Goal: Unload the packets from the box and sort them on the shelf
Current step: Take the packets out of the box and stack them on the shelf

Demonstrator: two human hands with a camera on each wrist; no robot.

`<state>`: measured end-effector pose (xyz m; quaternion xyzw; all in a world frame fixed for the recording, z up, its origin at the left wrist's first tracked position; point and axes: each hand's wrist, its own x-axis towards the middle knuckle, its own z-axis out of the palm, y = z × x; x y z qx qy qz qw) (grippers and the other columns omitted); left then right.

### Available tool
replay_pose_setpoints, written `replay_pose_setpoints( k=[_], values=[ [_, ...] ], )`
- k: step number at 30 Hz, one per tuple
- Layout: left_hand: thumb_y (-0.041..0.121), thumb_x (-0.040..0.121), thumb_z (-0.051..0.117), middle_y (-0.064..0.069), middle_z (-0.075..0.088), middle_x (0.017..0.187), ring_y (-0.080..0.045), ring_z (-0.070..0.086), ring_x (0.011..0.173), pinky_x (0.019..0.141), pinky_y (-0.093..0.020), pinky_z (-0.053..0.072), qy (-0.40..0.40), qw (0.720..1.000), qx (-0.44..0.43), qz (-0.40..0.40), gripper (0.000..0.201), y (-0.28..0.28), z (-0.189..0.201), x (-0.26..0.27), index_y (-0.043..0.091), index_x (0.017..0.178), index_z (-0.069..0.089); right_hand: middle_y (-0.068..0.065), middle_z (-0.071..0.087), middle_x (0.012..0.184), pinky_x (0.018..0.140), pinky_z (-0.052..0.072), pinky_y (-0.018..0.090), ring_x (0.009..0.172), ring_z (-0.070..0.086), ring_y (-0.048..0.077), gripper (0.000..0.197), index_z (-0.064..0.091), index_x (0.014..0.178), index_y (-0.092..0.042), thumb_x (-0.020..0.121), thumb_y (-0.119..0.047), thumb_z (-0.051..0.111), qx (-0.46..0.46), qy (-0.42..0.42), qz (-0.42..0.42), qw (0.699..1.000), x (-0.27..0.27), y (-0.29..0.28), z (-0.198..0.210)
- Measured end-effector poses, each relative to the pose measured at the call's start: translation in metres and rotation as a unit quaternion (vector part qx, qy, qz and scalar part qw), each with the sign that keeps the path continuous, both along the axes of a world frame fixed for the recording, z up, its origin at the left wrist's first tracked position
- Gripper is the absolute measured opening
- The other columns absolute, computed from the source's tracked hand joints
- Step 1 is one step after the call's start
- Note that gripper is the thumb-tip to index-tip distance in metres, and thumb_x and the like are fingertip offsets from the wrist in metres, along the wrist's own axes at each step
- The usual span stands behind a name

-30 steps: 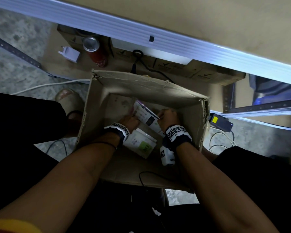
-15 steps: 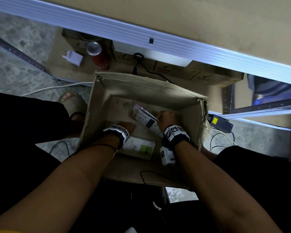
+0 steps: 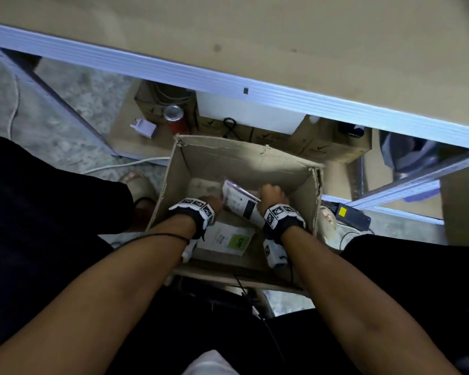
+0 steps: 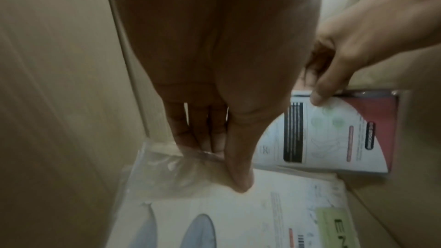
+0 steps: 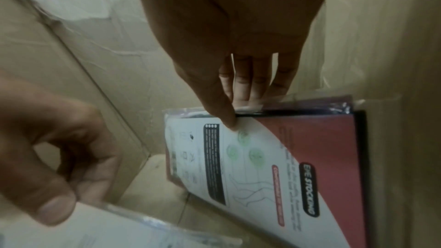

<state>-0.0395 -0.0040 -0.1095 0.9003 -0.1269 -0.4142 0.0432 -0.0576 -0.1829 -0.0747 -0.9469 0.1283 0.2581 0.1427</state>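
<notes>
- Head view: the cardboard box point(image 3: 244, 158) sits on the floor below the shelf point(image 3: 255, 85), with a green-label packet point(image 3: 225, 239) flat on its bottom and a red packet point(image 3: 240, 201) tilted up; both hands' fingers are hidden.
- Left wrist: the left hand point(image 4: 214, 82) pinches the green-label packet's clear plastic edge.
- Right wrist: the right hand point(image 5: 238, 35) pinches the red packet's top edge, thumb in front.

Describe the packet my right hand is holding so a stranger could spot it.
Look inside the open cardboard box on the floor. The right hand pinches a plastic-wrapped white packet with a dark red curved panel, tilted up; its neighbour, the white packet with a green label, lies flat.
</notes>
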Motion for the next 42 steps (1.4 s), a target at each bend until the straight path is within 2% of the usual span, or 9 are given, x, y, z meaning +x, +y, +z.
replay_pose_setpoints(
  k=[5,12,16,20,24,29,36,40,42],
  values=[
    [0.014,0.087,0.071,-0.018,0.063,0.127,-0.033,0.063,0.116,0.091,-0.035,0.048,-0.064,0.994,-0.019,-0.089,0.036,0.007,0.054,0.006,0.006,0.122,0.065,0.018,0.059,0.119,0.094,0.05,0.045,0.112,0.058,0.04,0.025,0.063,0.111,-0.012,0.086,-0.01,0.058,-0.002,-0.059,0.022,0.998,-0.002,0.002,0.034],
    [0.013,0.088,0.069,-0.019,0.064,0.119,-0.035,0.066,0.102,0.072,-0.034,0.045,-0.133,0.982,-0.008,-0.132,0.025,-0.001,0.134,-0.001,0.005,0.111,0.07,0.017,0.06,0.117,0.092,0.052,0.044,0.11,0.06,0.038,0.029,0.063,0.11,-0.015,0.084,-0.006,0.054,-0.028,-0.133,0.079,0.987,-0.007,-0.003,0.103],
    [0.008,0.091,0.062,-0.02,0.067,0.116,-0.031,0.064,0.091,0.076,-0.036,0.05,-0.171,0.977,-0.013,-0.13,0.021,-0.003,0.178,-0.006,0.001,0.109,0.07,0.013,0.061,0.109,0.083,0.055,0.04,0.1,0.062,0.036,0.025,0.063,0.1,-0.017,0.08,-0.003,0.053,-0.035,-0.167,0.089,0.981,-0.01,-0.004,0.152],
    [0.011,0.096,0.057,-0.017,0.064,0.122,-0.035,0.063,0.109,0.093,-0.041,0.053,-0.209,0.968,-0.03,-0.139,0.025,-0.004,0.222,-0.008,0.001,0.117,0.064,0.008,0.064,0.105,0.079,0.055,0.038,0.096,0.063,0.03,0.027,0.064,0.097,-0.017,0.079,0.0,0.052,-0.043,-0.207,0.098,0.972,-0.012,-0.006,0.196],
    [0.008,0.097,0.052,-0.016,0.066,0.121,-0.033,0.062,0.112,0.095,-0.04,0.052,-0.262,0.952,-0.034,-0.157,0.024,-0.003,0.267,-0.011,-0.001,0.116,0.064,0.005,0.062,0.103,0.069,0.046,0.031,0.09,0.061,0.028,0.027,0.065,0.096,-0.02,0.078,-0.003,0.054,-0.055,-0.245,0.102,0.963,-0.015,-0.009,0.236],
    [0.007,0.094,0.053,-0.01,0.052,0.092,-0.023,0.049,0.083,0.063,-0.026,0.037,-0.312,0.931,-0.034,-0.187,0.009,0.002,0.324,-0.007,0.014,0.09,0.056,0.008,0.067,0.105,0.075,0.049,0.028,0.092,0.063,0.029,0.026,0.064,0.094,-0.02,0.078,-0.002,0.054,-0.049,-0.283,0.11,0.952,-0.016,-0.019,0.285],
    [0.008,0.095,0.058,-0.004,0.061,0.096,-0.021,0.054,0.086,0.075,-0.025,0.042,-0.329,0.922,-0.104,-0.178,0.016,0.015,0.405,0.012,0.008,0.107,0.069,0.003,0.07,0.099,0.07,0.04,0.021,0.084,0.059,0.016,0.021,0.069,0.101,-0.013,0.081,-0.008,0.069,-0.004,-0.351,0.109,0.93,-0.009,-0.051,0.353],
    [0.007,0.095,0.057,0.004,0.04,0.062,-0.013,0.037,0.06,0.056,-0.018,0.03,-0.295,0.93,-0.17,-0.14,0.012,0.03,0.443,0.03,0.017,0.09,0.055,0.007,0.071,0.098,0.078,0.05,0.027,0.087,0.064,0.019,0.019,0.067,0.097,-0.014,0.08,-0.012,0.076,0.064,-0.369,0.077,0.924,0.003,-0.078,0.372],
    [0.012,0.097,0.06,0.006,0.044,0.059,-0.007,0.045,0.064,0.068,-0.02,0.039,-0.289,0.931,-0.199,-0.103,0.011,0.04,0.455,0.042,0.005,0.091,0.065,0.012,0.07,0.097,0.085,0.053,0.035,0.091,0.065,0.025,0.017,0.065,0.093,-0.014,0.08,-0.009,0.075,0.125,-0.366,0.049,0.921,0.012,-0.087,0.375]
  ],
)
